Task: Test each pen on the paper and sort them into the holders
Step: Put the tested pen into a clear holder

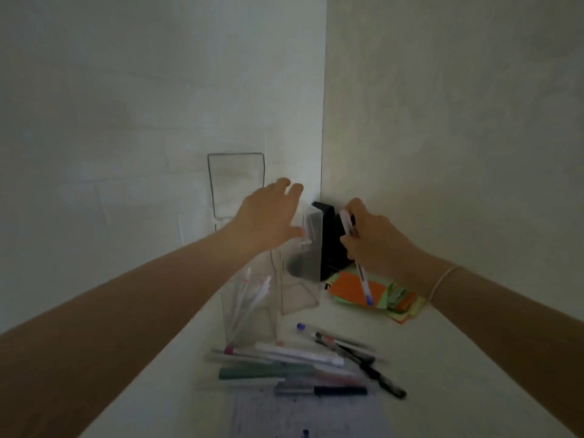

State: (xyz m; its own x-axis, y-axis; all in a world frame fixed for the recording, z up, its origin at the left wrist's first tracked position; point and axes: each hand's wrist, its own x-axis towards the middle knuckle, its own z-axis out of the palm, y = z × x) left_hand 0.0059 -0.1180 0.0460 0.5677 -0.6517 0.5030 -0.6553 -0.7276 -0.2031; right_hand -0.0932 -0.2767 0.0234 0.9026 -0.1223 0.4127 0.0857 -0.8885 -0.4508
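My right hand point(369, 235) grips a clear pen with a blue tip point(363, 279), its tip pointing down over the coloured notes. My left hand point(268, 216) reaches forward with spread fingers around the top of a clear holder point(303, 248) at the back; whether it grips it I cannot tell. A nearer clear holder point(249, 314) has a few pens standing in it. Several loose pens point(303, 358) lie in a pile on the white table. A sheet of paper point(303, 415) with scribbles lies at the near edge.
A black box point(331, 238) stands in the wall corner behind the holders. A stack of orange and green sticky notes point(376, 295) lies to the right. A clear rectangular sheet stand point(235, 184) leans on the back wall. Walls close in behind and right.
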